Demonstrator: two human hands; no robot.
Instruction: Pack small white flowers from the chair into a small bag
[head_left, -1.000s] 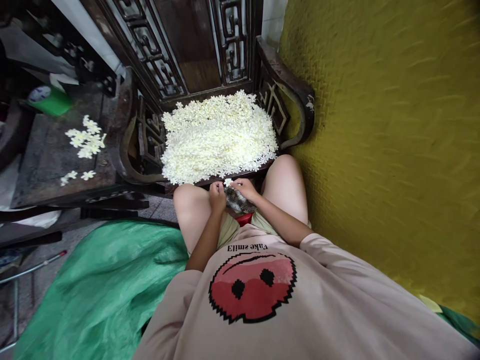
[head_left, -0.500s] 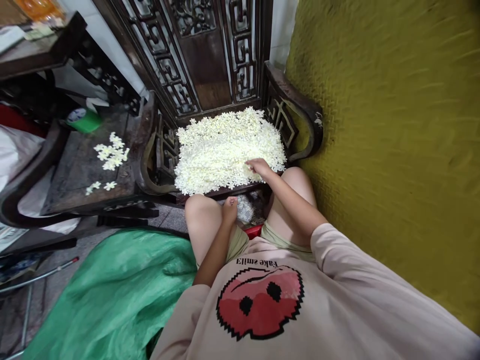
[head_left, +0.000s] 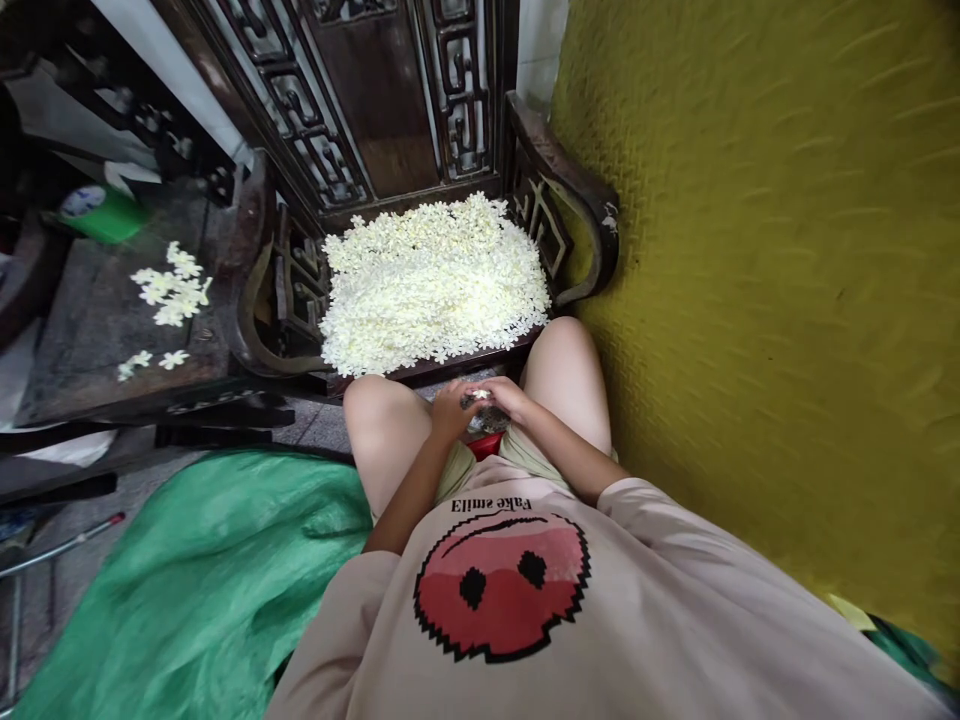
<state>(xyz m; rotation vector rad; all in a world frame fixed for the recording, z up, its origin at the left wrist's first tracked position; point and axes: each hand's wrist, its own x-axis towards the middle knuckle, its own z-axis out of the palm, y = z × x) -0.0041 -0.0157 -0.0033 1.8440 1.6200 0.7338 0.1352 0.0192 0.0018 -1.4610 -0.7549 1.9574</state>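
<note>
I see the right hand pinching a flower in its fingers; I can't tell the grip of the left hand.

At the upper left of the frame you see a green cylinder; at lower left, a crumpled green sheet and red-tipped metal tube; along the right, a textured yellow surface.

White flower, detail too small

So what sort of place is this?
Probably a room in a home, perhaps used as a small workspace: a carved wooden chair heaped with white flowers, with tiled floor beside it.
</note>
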